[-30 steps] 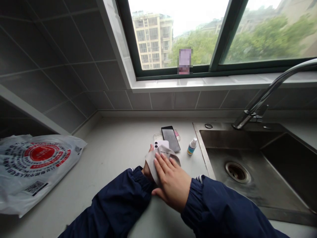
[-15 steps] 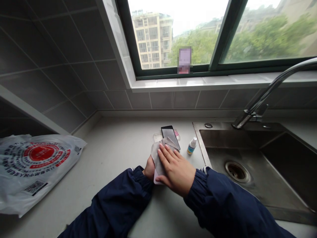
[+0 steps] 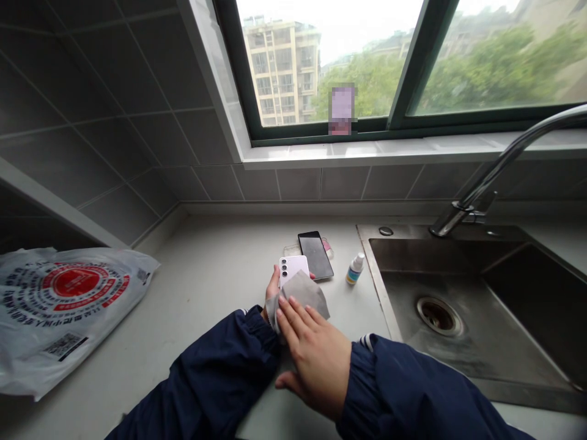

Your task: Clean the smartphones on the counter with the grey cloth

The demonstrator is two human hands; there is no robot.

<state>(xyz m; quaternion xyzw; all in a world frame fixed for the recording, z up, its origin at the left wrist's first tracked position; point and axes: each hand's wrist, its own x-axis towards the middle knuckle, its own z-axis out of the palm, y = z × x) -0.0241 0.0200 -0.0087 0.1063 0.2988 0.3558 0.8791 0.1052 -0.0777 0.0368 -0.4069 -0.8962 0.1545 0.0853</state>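
Observation:
A pale lilac phone (image 3: 293, 265) lies back side up in my left hand (image 3: 274, 282), its column of three camera lenses showing at the top left. My left thumb runs along the phone's left edge, and fingertips show at its right edge. Over the lower part of the phone lies a grey wiping cloth (image 3: 308, 291). My right hand (image 3: 316, 348) presses the cloth down with extended fingers, its thumb held apart near the phone's lower end. Beyond the hands a dark-screened phone (image 3: 316, 253) rests on the counter. A small white spray bottle (image 3: 354, 269) stands upright to its right.
A clear case with a pink part (image 3: 327, 247) is partly under the dark phone. The steel sink (image 3: 380, 281) and chrome faucet (image 3: 463, 208) are at the right. A white plastic bag with red print (image 3: 68, 318) lies on the left of the counter (image 3: 206, 269).
My right hand and the cloth have slid down toward me along the lilac phone. Its camera end, covered before, is now bare. The bottle and dark phone stay put.

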